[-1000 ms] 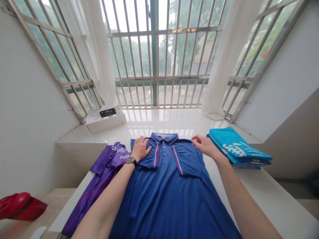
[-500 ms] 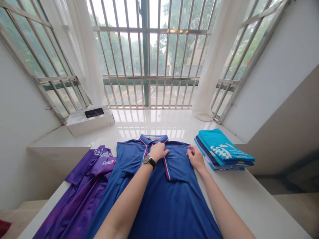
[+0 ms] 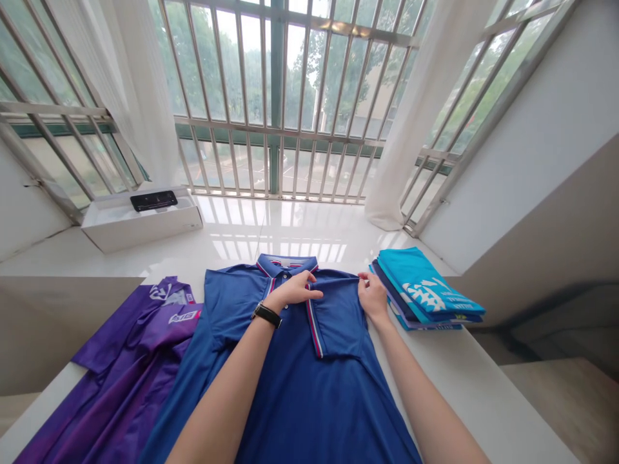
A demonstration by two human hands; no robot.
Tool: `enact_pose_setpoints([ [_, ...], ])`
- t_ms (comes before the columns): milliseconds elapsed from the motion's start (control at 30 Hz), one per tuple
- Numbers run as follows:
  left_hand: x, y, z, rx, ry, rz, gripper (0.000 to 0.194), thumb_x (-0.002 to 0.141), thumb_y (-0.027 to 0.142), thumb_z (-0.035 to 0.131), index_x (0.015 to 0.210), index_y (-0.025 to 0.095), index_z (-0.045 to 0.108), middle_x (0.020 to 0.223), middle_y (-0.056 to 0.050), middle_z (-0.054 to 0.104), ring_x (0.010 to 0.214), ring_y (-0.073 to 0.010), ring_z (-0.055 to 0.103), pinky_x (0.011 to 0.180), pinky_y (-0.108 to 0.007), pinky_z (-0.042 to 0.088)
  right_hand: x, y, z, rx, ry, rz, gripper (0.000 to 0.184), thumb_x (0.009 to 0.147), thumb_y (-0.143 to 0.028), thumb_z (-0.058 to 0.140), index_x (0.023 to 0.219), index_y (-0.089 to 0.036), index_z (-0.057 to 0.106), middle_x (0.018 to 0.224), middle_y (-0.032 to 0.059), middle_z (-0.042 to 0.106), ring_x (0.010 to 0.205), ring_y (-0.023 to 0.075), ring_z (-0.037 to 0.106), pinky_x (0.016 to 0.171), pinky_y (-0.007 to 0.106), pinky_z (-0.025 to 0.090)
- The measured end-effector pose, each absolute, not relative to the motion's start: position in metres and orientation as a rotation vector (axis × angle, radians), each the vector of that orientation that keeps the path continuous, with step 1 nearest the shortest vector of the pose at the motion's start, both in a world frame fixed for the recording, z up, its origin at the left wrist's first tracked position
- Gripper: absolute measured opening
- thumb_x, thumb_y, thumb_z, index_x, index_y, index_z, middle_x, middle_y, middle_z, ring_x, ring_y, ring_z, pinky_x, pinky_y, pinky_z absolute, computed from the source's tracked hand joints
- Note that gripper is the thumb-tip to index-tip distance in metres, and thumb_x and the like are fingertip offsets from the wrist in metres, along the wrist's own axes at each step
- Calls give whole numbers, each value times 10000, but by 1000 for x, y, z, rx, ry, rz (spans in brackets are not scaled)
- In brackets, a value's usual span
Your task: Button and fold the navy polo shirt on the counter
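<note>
A blue polo shirt (image 3: 300, 393) lies front up with its collar at the far end. Its right-hand sleeve is folded inward over the chest, so the striped cuff runs down beside the button placket. My left hand (image 3: 291, 291), a black-strapped watch on its wrist, rests just below the collar with fingers stretched out and thumb apart. At the folded shoulder edge on the right, my right hand (image 3: 372, 298) pinches the fabric between thumb and fingers. The opposite sleeve is also turned inward across the chest.
A purple shirt (image 3: 140, 361) lies to the left, partly under the blue one. Several folded shirts (image 3: 425, 283) are stacked at the right. A white box (image 3: 145, 225) with a black device stands on the sill. Curtains and a barred window close off the back.
My left hand has loosened, its fingers now straighter and lifted off the collar area. My right hand has closed on the shoulder edge. The view has shifted slightly.
</note>
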State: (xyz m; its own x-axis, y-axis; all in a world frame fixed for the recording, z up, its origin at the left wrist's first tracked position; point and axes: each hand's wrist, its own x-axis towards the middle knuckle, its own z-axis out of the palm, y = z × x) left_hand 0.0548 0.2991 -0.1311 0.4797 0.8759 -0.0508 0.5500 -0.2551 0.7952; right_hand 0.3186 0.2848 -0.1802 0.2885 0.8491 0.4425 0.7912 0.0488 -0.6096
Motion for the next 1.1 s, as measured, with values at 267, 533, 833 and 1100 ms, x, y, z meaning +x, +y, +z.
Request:
enact_pose_setpoints([
  [267, 55, 295, -119, 1622, 1141, 686, 187, 900, 242, 551, 1078, 202, 512, 823, 12, 610, 725, -134, 650, 554, -206, 550, 319, 285, -187, -1833, -1587, 72, 345, 863, -313, 475, 1124, -232, 686, 1231, 105, 650, 1193, 279, 528, 1061, 443, 352],
  [533, 45, 300, -133, 1710, 1438, 530, 219, 846, 183, 603, 1052, 162, 535, 808, -17, 654, 530, -142, 651, 491, -239, 531, 318, 285, -183, -1853, -1634, 102, 332, 905, -360, 437, 1052, -254, 716, 1199, 78, 668, 1136, 251, 565, 992, 398, 405],
  [833, 45, 302, -136, 1851, 1432, 477, 137, 798, 296, 654, 801, 173, 593, 555, 22, 592, 537, -174, 645, 570, -258, 514, 315, 295, -174, -1848, -1783, 178, 308, 846, -446, 507, 840, -219, 715, 1026, 85, 703, 1015, 259, 595, 927, 375, 421],
  [1100, 43, 297, -128, 1732, 1391, 489, 163, 873, 323, 571, 967, 192, 555, 858, -27, 689, 535, -150, 658, 463, -228, 500, 327, 326, -140, -1794, -2065, 506, 616, 835, -708, 431, 496, -222, 596, 566, 20, 641, 593, 184, 596, 591, 276, 436],
])
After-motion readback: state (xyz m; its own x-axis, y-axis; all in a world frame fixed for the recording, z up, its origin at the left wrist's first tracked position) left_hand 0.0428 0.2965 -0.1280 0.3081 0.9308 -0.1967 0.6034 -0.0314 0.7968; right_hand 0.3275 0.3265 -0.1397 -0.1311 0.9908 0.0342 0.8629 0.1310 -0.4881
